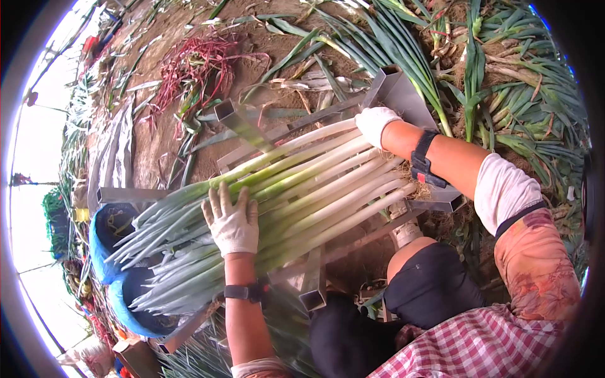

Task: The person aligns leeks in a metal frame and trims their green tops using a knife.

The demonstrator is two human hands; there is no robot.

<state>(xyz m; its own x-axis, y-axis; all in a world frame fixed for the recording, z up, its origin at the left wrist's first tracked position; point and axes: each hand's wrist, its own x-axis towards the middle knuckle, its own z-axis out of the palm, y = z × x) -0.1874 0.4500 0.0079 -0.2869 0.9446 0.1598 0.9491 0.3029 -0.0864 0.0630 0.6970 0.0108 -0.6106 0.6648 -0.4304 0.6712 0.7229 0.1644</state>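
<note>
Long green onions [315, 195] lie side by side across a metal rack [302, 277], white root ends to the right and leaves to the left. My left hand [232, 220], in a white glove, rests flat on the green leaves with its fingers spread. At the far side of the row, my right hand [377, 125], also gloved, is closed round the root end of the outermost onion. Its fingertips are partly hidden. Thin roots show below the right wrist.
Beneath the leaf tips is a blue-rimmed container [116, 309]. Square metal posts [313, 296] stick up around the rack. Red string [198, 66] lies tangled on the soil. More green onions [523, 94] are heaped at the right. My knees are close to the rack's near side.
</note>
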